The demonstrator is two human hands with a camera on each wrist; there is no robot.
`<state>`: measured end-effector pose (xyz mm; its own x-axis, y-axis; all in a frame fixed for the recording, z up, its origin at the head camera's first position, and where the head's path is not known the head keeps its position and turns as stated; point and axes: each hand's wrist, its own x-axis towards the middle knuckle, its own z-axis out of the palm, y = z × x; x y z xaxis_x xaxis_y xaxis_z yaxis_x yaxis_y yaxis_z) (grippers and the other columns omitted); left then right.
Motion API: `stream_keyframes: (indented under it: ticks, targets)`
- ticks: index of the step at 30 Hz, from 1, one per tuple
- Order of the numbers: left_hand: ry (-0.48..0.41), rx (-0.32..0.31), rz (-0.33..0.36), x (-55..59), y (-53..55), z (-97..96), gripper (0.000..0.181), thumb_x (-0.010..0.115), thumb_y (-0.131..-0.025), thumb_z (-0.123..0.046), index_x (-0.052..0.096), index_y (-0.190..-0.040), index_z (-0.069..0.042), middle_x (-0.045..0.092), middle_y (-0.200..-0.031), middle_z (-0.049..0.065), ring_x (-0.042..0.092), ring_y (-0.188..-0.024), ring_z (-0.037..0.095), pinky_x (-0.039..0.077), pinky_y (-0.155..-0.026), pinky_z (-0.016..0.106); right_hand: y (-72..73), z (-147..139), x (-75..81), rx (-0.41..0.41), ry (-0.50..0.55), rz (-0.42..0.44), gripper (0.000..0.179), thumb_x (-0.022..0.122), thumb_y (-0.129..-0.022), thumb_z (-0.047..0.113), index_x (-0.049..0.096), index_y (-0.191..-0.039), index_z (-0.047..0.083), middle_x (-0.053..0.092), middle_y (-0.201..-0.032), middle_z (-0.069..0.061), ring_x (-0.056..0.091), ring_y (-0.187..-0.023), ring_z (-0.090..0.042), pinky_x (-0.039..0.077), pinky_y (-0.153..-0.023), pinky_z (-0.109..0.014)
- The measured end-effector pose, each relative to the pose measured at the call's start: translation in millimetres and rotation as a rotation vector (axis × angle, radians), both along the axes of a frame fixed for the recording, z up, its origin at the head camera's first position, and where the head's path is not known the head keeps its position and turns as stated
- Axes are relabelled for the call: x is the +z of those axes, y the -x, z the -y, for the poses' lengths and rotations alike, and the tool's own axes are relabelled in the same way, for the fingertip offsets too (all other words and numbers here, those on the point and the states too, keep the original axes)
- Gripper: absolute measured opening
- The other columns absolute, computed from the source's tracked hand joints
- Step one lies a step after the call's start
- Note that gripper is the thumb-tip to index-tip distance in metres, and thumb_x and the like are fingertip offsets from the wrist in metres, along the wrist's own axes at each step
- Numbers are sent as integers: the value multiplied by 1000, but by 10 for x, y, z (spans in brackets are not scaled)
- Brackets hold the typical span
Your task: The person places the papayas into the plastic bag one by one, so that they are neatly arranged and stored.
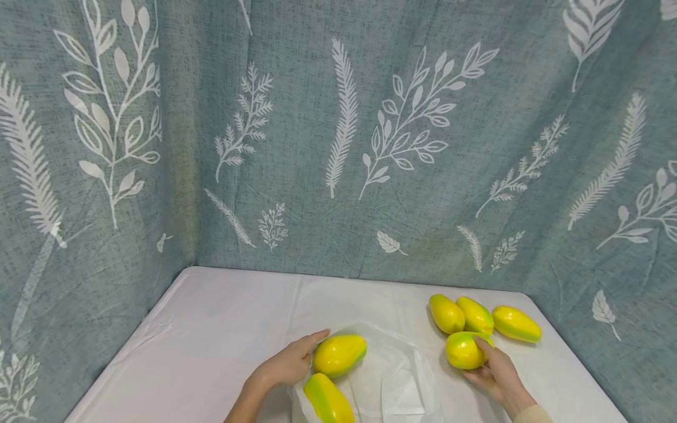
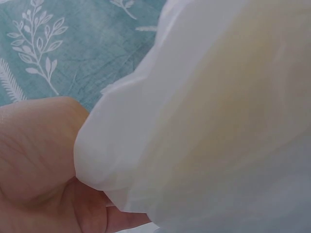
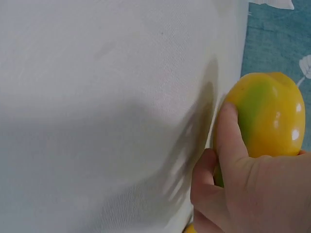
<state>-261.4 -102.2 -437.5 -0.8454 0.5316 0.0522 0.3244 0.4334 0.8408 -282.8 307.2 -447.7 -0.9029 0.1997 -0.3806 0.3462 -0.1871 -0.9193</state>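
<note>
My right hand grips a yellow-green papaya, fingers and thumb around it. In the right wrist view the same papaya looks glossy, with a green streak down its side. At the left rim of a thin, translucent white plastic bag, my left hand holds the bag's edge. The left wrist view shows the bag film covering some of that hand's fingers. Two papayas lie in the bag, one beside my left fingertips and another nearer me, cut by the frame edge.
Beyond my right hand, three more papayas lie on the table: one on the left, one in the middle and one on the right. A white cloth covers the table. Blue-green curtains with white leaf prints hang around it.
</note>
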Motion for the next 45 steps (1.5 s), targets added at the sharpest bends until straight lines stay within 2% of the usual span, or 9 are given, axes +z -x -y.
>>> stream_keyframes:
  ticks: [6,12,17,21,26,35,38,42,45]
  targets:
    - [5,1,-1,10,11,5,50,33,-91,13,34,-141,10,35,-144,29,28,-132,47,22,-107,61,-32,-15,73,18,5,13,92,50,-96,40,-10,-147,-6,-10,-147,-38,16,-135,-49,43,-96,-50]
    - [5,-2,3,15,10,4,50,33,-91,13,34,-141,10,35,-144,29,28,-132,48,22,-107,61,-47,15,108,6,-2,7,100,54,-94,42,-17,-146,-4,-17,-147,-36,10,-136,-52,41,-97,-54]
    - [10,2,-1,10,13,9,50,33,-92,13,34,-141,10,35,-144,29,28,-133,47,22,-107,61,-61,93,153,91,-30,-43,104,56,-93,45,-21,-145,-4,-11,-148,-37,14,-134,-53,37,-99,-57]
    - [14,5,0,5,13,10,49,34,-93,12,34,-141,10,35,-144,28,29,-132,47,22,-107,61,-75,180,198,172,-27,-98,101,54,-95,41,-24,-145,-1,-5,-149,-35,17,-133,-52,36,-99,-59]
    - [15,-1,-5,-3,12,7,49,33,-92,12,34,-141,10,35,-144,29,29,-132,47,22,-107,61,-94,317,217,241,-13,-146,91,50,-97,34,-17,-147,-2,0,-149,-31,17,-132,-50,38,-97,-62]
    - [16,2,-13,-22,10,4,48,33,-93,11,34,-141,10,35,-143,29,29,-132,47,22,-107,61,-128,589,245,322,1,-147,79,51,-97,28,0,-149,-2,12,-148,-27,22,-131,-51,44,-90,-61]
    - [15,3,-13,-24,11,6,49,33,-93,11,34,-141,10,35,-143,29,29,-132,47,22,-107,61,-130,644,247,368,5,-151,76,50,-98,27,2,-149,-1,12,-148,-28,22,-131,-52,45,-90,-60]
    - [12,3,-15,-25,15,9,50,33,-91,13,35,-141,10,35,-143,29,29,-132,47,22,-106,61,-125,707,254,457,-2,-134,76,52,-97,28,3,-149,2,15,-147,-28,29,-129,-50,46,-90,-59]
    - [10,0,-14,-25,13,8,51,32,-90,14,35,-141,10,35,-144,29,29,-132,47,22,-106,61,-123,740,247,571,2,-131,74,51,-98,28,3,-149,3,27,-143,-26,42,-122,-40,47,-90,-57]
